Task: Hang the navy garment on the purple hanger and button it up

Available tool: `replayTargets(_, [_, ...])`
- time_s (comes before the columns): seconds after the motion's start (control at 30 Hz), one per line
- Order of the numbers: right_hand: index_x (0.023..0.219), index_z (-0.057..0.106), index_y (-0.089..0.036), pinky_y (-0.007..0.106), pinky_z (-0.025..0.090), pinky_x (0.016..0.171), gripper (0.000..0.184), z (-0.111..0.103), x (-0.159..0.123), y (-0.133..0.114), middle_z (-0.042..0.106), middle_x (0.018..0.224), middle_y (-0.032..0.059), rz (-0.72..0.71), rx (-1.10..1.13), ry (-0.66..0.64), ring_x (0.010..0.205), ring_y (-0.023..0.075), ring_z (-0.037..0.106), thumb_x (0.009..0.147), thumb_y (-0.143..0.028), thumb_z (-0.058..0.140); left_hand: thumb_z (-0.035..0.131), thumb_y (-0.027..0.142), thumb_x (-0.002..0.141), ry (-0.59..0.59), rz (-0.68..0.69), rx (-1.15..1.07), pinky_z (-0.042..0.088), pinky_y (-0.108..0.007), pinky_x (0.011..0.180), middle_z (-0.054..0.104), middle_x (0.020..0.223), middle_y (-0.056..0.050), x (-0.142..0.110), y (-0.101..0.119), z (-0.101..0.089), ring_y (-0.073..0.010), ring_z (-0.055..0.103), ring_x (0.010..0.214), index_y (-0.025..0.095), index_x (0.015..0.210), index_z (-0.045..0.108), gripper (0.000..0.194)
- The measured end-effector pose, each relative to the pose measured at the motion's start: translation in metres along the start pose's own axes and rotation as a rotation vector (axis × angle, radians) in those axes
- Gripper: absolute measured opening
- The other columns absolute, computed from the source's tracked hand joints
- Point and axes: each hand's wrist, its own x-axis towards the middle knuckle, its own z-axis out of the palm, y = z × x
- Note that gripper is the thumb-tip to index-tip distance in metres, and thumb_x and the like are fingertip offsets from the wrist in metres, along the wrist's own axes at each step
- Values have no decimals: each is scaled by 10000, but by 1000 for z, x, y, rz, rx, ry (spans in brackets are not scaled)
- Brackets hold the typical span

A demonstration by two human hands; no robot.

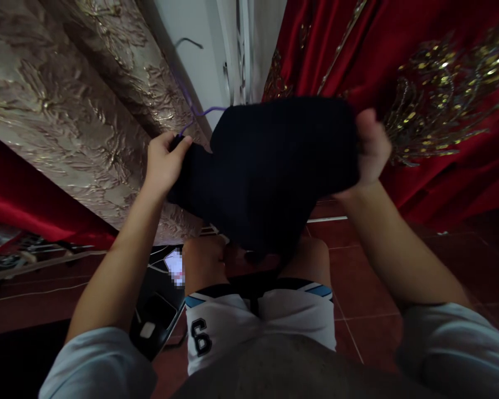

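A dark navy garment [274,160] is stretched between my two hands above my knees. My left hand [166,158] is closed on its narrow left end, with the thumb on top. A thin purple wire [210,111], shaped like part of a clothes hanger, runs from near that hand to the garment's upper edge. At the garment's right end is my right hand [372,147], slightly blurred, gripping the side edge; some of its fingers are hidden by the cloth.
Beige embossed fabric [87,105] hangs at the left, and red cloth with gold sequins [441,94] at the right. A white door or frame [208,44] stands between them. By my left knee, a dark surface [149,288] holds a lit, blurred screen [175,267] and a small white case [147,330].
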Motion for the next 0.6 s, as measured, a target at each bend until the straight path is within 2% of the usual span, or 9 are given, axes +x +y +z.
replayTargets(0.07, [1130, 743, -219, 537, 554, 978, 726, 16, -16, 2, 736, 1134, 96, 117, 106, -353, 1224, 367, 649, 713, -806, 652, 624, 535, 930, 9, -34, -33, 415, -314, 647, 508, 647, 12, -3, -10, 2, -147, 535, 689, 193, 713, 561, 410])
replayTargets(0.17, [1432, 582, -279, 445, 484, 1115, 847, 39, -38, 12, 616, 1425, 77, 199, 219, -917, 1366, 301, 561, 680, -536, 877, 541, 611, 946, -14, -16, -56, 465, -333, 720, 567, 713, -24, -15, -14, 7, -179, 574, 739, 212, 743, 561, 448])
replayTargets(0.2, [1512, 494, -301, 424, 447, 1154, 906, 47, -43, 18, 522, 1535, 76, 178, 229, -1026, 1421, 277, 510, 708, -465, 880, 517, 641, 954, -44, 4, -59, 481, -343, 758, 587, 745, -38, -20, -12, 10, -197, 595, 778, 217, 756, 561, 469])
replayTargets(0.27, [1605, 337, -324, 406, 378, 1207, 977, 63, -51, 32, 311, 1675, 72, 98, 210, -1108, 1517, 250, 382, 773, -414, 842, 476, 667, 976, -129, 58, -90, 502, -365, 840, 628, 826, -63, -30, -1, 18, -225, 628, 869, 220, 790, 573, 494])
replayTargets(0.33, [1628, 272, -322, 417, 351, 1220, 969, 77, -57, 48, 221, 1708, 77, 9, 123, -1058, 1555, 250, 303, 820, -409, 800, 441, 632, 1013, -274, 131, -158, 506, -390, 936, 664, 932, -85, -40, 15, 26, -236, 645, 962, 209, 850, 605, 482])
replayTargets(0.37, [1616, 300, -311, 425, 368, 1204, 912, 81, -58, 56, 259, 1693, 88, -40, 55, -988, 1543, 253, 319, 842, -394, 775, 427, 604, 1031, -358, 168, -196, 501, -401, 982, 674, 979, -95, -44, 24, 29, -236, 649, 1003, 199, 884, 622, 473])
replayTargets(0.5, [1277, 591, -234, 397, 511, 993, 390, 78, -57, 78, 595, 1304, 106, -251, -267, -456, 1195, 231, 579, 890, -250, 639, 417, 523, 1063, -618, 268, -270, 428, -435, 1144, 692, 1149, -131, -56, 50, 33, -244, 625, 1206, 164, 1028, 679, 446])
replayTargets(0.53, [1199, 593, -224, 392, 523, 950, 331, 73, -55, 82, 604, 1202, 99, -291, -346, -321, 1112, 226, 589, 869, -217, 624, 423, 519, 1063, -647, 271, -275, 401, -439, 1178, 690, 1199, -134, -58, 54, 32, -247, 600, 1270, 166, 1052, 686, 440])
replayTargets(0.6, [1196, 553, -212, 431, 518, 963, 392, 63, -50, 92, 581, 1164, 111, -352, -527, -164, 1108, 252, 570, 810, -158, 596, 440, 518, 1059, -694, 254, -293, 339, -453, 1235, 674, 1301, -128, -62, 61, 32, -256, 523, 1394, 182, 1084, 698, 425])
